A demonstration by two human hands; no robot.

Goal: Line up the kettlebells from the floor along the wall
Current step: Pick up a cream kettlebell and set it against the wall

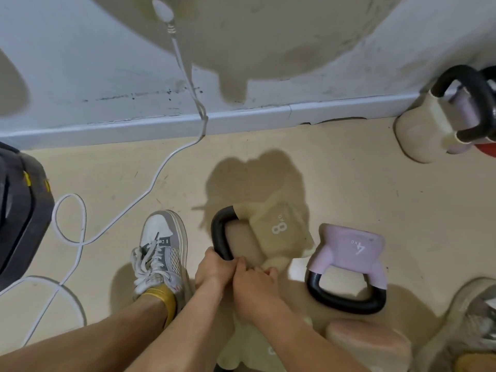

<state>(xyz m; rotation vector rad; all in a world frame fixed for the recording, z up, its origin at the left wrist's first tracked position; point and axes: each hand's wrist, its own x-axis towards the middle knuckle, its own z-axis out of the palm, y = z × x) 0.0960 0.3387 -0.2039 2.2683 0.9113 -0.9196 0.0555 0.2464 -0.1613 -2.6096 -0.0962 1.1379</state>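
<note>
Both hands, left hand [213, 269] and right hand [255, 284], wrap their fingers around the black handle of a beige 8 kg kettlebell [279, 232] beside a lilac 4 kg kettlebell [349, 253].

A white cable [171, 157] hangs down the scuffed wall [80, 63] from a white plug [162, 9], crosses the pale baseboard [268, 116], then loops over the beige floor [375, 189] toward my lower left. At the left edge sits a dark grey case [18, 210] with small yellow tabs. My grey-and-white sneaker [161, 251], laces loosely tied above a yellow sock [161, 296], rests on the floor just beside the cable's loop. My other shoe [477, 323] shows blurred at the lower right.
</note>
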